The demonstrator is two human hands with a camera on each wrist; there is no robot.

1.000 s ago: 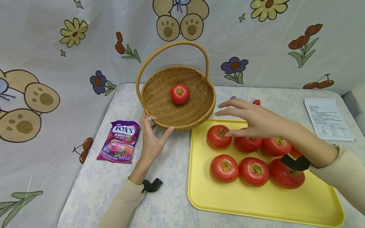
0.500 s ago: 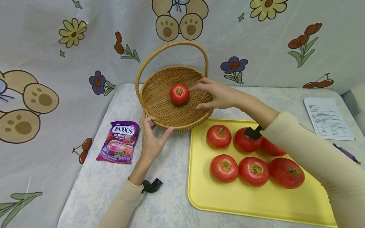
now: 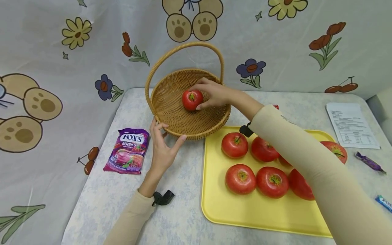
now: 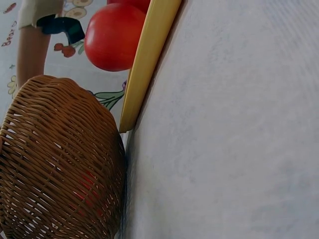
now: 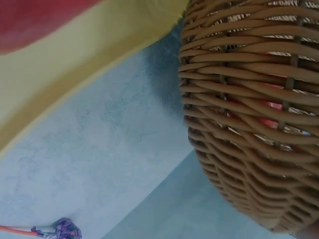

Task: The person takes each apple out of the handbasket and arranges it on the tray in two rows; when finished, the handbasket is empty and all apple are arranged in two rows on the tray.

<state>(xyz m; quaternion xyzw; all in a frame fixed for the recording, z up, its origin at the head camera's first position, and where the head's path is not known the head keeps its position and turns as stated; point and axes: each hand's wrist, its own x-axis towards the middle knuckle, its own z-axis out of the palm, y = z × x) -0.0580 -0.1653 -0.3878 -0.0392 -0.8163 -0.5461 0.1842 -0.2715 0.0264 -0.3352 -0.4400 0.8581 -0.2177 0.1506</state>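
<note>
A: The right hand has left the tray and reached into the basket, frame centre top.

B: It pinches the tomato from the right, thumb beneath.

A: Left hand?

B: Spread against the basket's near rim, below-left of the tomato and farther off.

Right hand moves from above yellow tray far-left into wicker basket, fingers now curled round tomato lying there; half second ago only beside it. Right sleeve now crosses tray, covering right-hand tomatoes. Far-right tray tomato, purple candy, blue wrapper newly visible.
</note>
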